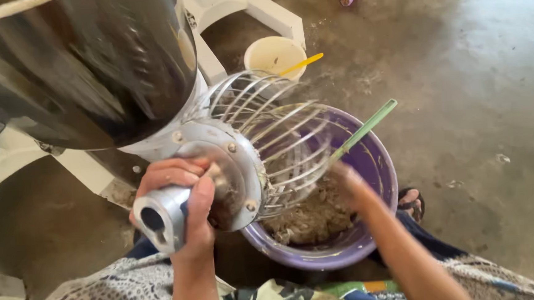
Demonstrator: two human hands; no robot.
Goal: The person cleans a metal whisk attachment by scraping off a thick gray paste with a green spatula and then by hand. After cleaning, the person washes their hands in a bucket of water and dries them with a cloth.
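Stained grey concrete floor [492,93] is lying beneath everything. Left hand [187,201] is gripping the steel shaft of a large wire mixer whisk [266,144], holding it tilted over a purple plastic bowl of brownish batter [376,162]. Right hand [349,185], blurred beside the whisk's wires, is grasping a green-handled scraper [364,128]. Beyond both hands, a cream bucket [273,54] is sitting.

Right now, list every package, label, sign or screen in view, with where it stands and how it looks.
None in view: no package, label, sign or screen shows.
Nearest kinds of container: purple bowl on the floor, round, holding brownish mix.
Cream tub behind it, round, with a yellow stick.
Left hand grips the metal whisk attachment; right hand holds a green-handled tool at its wires.
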